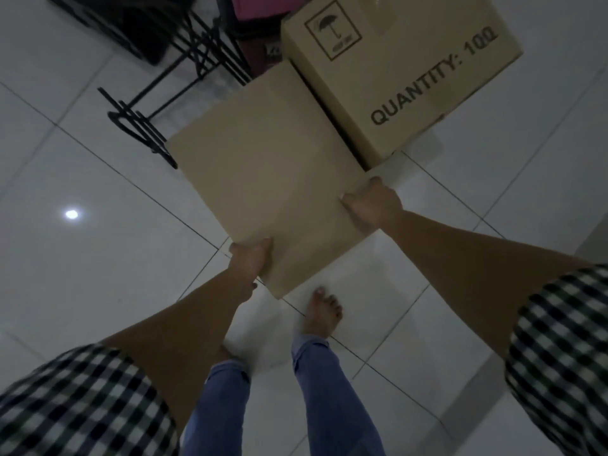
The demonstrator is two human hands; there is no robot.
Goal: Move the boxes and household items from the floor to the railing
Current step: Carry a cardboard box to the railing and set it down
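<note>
Fingers on both sides are curled around the near edges of the plain cardboard box (266, 172). The left hand (250, 261) grips the near-left edge and the right hand (371, 205) grips the near-right edge, up by the corner. The box is over the white tile floor (82, 274), just ahead of a bare foot (322, 312); honestly can't tell if it's off the ground. Just beside its far edge is a bigger carton printed "QUANTITY: 100" (404, 70), and a black metal rack (158, 103) stands further left.
</note>
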